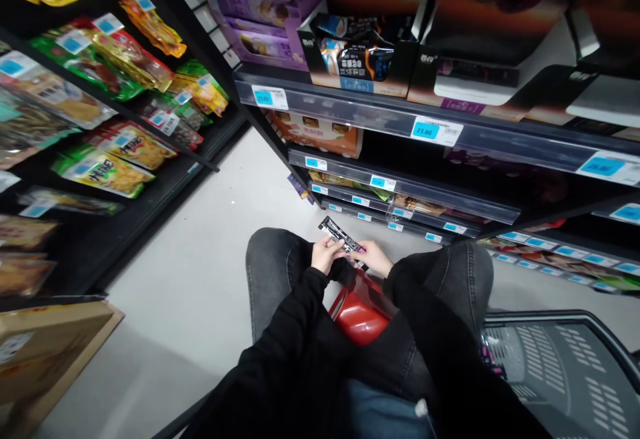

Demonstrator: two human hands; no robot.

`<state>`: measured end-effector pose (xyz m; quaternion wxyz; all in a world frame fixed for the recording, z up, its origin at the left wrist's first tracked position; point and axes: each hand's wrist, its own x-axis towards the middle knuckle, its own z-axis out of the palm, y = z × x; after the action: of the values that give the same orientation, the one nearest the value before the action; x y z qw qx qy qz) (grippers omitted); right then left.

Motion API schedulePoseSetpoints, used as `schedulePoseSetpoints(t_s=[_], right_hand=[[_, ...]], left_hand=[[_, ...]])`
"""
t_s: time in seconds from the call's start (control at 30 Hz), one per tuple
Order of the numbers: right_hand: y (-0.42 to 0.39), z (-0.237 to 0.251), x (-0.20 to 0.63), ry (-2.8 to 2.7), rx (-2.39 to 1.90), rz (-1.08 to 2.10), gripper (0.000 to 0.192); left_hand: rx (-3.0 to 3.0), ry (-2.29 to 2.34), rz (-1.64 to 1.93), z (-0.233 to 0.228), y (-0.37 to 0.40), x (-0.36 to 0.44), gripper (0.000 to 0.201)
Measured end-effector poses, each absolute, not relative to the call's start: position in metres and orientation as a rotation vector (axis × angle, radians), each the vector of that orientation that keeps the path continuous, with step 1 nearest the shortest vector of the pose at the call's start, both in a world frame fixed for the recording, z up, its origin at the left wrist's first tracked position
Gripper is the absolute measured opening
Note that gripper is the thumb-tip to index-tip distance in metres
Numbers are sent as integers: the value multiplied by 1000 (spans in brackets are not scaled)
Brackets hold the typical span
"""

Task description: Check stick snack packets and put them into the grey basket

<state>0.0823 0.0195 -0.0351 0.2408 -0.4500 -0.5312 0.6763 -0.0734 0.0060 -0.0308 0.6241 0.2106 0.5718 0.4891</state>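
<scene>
Between my knees, my left hand (327,254) and my right hand (376,258) both grip a slim black stick packet (334,229) with silvery-white print and a bit of pink. The packet lies slantwise, its far end pointing up and left. My left fingers pinch it near the middle, and my right fingers close on its lower right end. Just below the hands, a glossy red bag or pouch (363,319) rests between my legs. What the red item contains is hidden.
Snack-sachet racks (107,166) stand on the left, above a cardboard box (55,352). Ahead, price-tagged shelves (360,109) hold black cartons of sticks (357,59) and a purple carton (273,19). At lower right sits a grey shopping basket (555,359) with pink-and-black packets inside.
</scene>
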Motion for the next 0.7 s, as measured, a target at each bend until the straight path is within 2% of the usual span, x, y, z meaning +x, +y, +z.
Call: schedulePoseSetpoints(t_s=[0.23,0.37,0.47,0.7], right_hand=[[30,-37,92,-1274,-1126,2069,26],[32,-33,94,-1126,-987,2156,38],[34,-32,96,-988,-937,2156,45],[41,-37,106,-844,-1060,2023,36]], left_hand=[[384,1353,1265,-30,5,-73,32],[326,1374,1313,-31,7,-77,32],[277,1369,1317,-31,8,-80,29],[213,1256,1303,-32,11,-82,26]])
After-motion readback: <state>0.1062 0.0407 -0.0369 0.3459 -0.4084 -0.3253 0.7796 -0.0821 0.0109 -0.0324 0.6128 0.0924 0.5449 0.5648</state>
